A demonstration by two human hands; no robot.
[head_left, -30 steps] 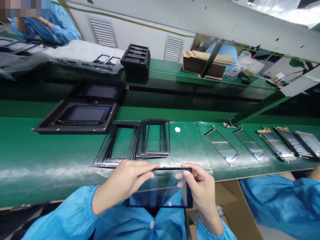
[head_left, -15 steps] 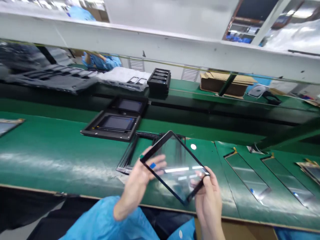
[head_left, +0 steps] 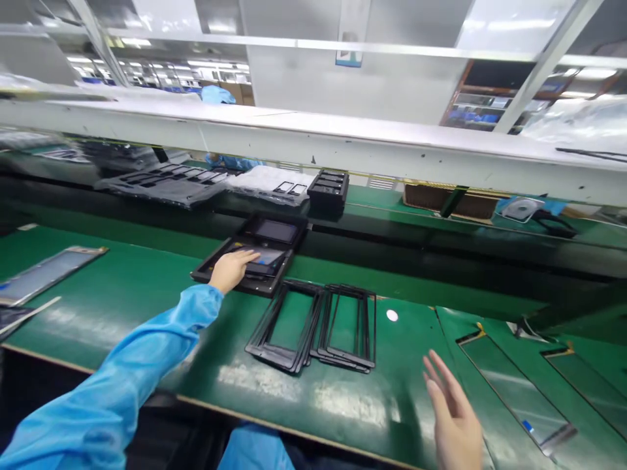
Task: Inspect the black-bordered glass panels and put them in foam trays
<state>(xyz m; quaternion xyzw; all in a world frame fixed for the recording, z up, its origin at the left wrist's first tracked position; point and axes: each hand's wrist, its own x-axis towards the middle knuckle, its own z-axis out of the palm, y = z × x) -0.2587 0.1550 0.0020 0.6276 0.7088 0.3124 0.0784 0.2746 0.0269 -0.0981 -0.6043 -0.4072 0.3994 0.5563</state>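
Head camera: left hand at a dark panel in the black tray, grasp impossible to tell; right hand hangs released, loosely uncurled, near a glass sheet.

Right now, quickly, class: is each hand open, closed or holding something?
Left hand: at a panel over the black tray; whether it grips cannot be told.
Right hand: open, holding nothing.
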